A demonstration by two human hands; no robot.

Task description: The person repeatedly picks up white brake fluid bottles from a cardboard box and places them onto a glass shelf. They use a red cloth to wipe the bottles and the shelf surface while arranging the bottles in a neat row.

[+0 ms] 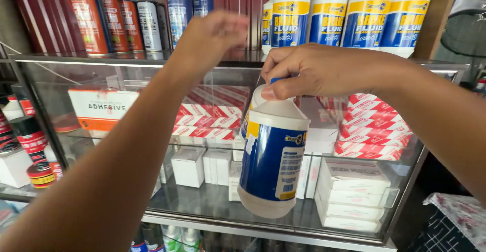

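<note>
My right hand [319, 70] grips the blue cap of a white plastic bottle [273, 156] with a blue and yellow label. The bottle hangs from that hand in front of a glass display case [152, 62]. My left hand [210, 37] is raised and blurred above the case's glass top, holding nothing, with its fingers loosely bent. It is near the spray cans [116, 19] and the row of matching white bottles [349, 16] that stand on the case's top.
Inside the case are red and white striped boxes [372, 128], plain white boxes [349, 194] and an orange and white box [101, 108]. Dark tubes with red labels [35, 151] stand at the left. A patterned cloth [455, 216] lies at lower right.
</note>
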